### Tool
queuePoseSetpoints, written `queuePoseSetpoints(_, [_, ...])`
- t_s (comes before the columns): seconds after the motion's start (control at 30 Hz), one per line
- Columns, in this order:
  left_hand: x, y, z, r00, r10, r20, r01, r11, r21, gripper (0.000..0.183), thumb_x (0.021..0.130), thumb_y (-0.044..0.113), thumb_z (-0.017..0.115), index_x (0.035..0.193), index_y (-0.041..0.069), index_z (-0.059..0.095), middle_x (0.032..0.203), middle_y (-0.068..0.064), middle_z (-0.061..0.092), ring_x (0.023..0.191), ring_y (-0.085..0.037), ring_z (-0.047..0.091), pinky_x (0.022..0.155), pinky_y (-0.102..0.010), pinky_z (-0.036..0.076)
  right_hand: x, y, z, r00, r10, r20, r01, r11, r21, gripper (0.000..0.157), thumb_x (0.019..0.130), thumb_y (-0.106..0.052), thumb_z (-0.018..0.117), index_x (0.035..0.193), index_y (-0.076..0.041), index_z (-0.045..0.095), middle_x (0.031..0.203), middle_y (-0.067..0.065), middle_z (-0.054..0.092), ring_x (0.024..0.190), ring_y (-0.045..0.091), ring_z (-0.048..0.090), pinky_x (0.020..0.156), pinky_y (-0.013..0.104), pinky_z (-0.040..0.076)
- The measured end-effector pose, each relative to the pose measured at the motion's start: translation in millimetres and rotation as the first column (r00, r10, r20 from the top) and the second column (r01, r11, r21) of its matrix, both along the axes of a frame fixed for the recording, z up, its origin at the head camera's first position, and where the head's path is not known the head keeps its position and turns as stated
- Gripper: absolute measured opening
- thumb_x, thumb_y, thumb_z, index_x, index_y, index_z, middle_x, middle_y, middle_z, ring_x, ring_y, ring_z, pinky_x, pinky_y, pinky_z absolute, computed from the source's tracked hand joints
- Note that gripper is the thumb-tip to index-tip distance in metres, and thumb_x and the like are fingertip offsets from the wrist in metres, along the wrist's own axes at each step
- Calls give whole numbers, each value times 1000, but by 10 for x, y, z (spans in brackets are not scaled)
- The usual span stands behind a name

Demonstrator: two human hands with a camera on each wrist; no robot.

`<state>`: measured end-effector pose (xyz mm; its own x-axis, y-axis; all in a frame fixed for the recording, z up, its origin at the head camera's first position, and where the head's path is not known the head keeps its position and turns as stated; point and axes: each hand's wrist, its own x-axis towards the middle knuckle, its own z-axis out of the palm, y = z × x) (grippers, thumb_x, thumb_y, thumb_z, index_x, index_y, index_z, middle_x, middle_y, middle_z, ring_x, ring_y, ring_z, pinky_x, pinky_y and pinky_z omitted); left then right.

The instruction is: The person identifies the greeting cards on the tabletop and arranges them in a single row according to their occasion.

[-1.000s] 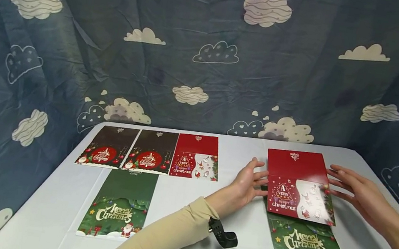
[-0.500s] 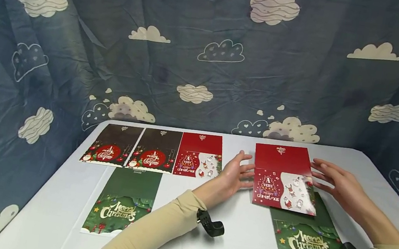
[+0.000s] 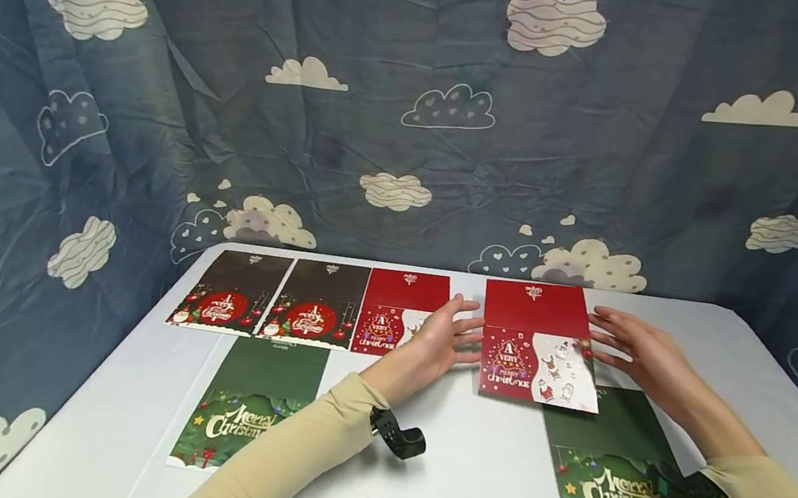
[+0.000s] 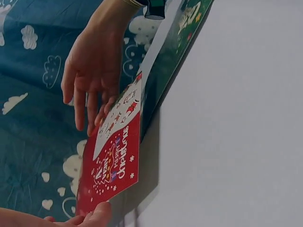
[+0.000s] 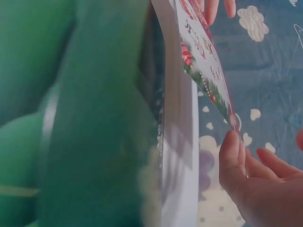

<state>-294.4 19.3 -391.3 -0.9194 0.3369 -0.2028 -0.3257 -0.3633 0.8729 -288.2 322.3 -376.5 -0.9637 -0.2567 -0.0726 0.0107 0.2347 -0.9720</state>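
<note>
An opened red Christmas card hangs slightly tilted over the white table between my two hands. The left hand pinches its left edge; in the left wrist view a fingertip of that hand lies right at the card's red lower corner. At the right edge, the right hand holds the card with thumb and finger together, as the right wrist view shows. Beneath and to the right lies a green "Merry Christmas" card, its far end partly overlapped by the red card and its front part by the right wrist's camera.
Two dark Christmas cards and another red card lie in a row at the back left. In front of them is a second green card, partly behind the left sleeve. A cloud-printed curtain rises behind the white table.
Both hands have carried the red card leftward, off most of the right green card and toward the red card in the row. The left hand now overlaps that card in the head view.
</note>
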Motion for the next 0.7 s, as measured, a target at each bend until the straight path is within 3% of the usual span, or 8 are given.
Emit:
queuePoseSetpoints(0.17, [-108,-81,-27,1000,22,-4,-22,1000,-7,57,107,41,30,149,2,37,150,-25,38,137,-44,35,108,-59,33,-171,-127,2,999,6,43,-5,1000,-2,71,106,-43,36,156,1,11,159,26,16,125,21,47,92,27,51])
queuePoseSetpoints(0.33, [-197,-131,-63,999,35,6,-35,998,-43,58,108,41,26,150,3,35,151,-25,36,138,-43,33,109,-58,32,-340,-244,-13,997,16,77,-15,1000,-11,70,107,-42,35,156,1,11,159,24,15,138,41,30,93,26,50])
queuePoseSetpoints(0.7, [-349,-227,-104,997,68,48,-64,995,-80,57,108,39,30,153,4,30,151,-28,34,139,-43,32,108,-59,32,-572,-401,-96,992,52,114,-54,998,22,67,108,-37,34,155,5,9,158,29,16,140,45,27,102,36,45])
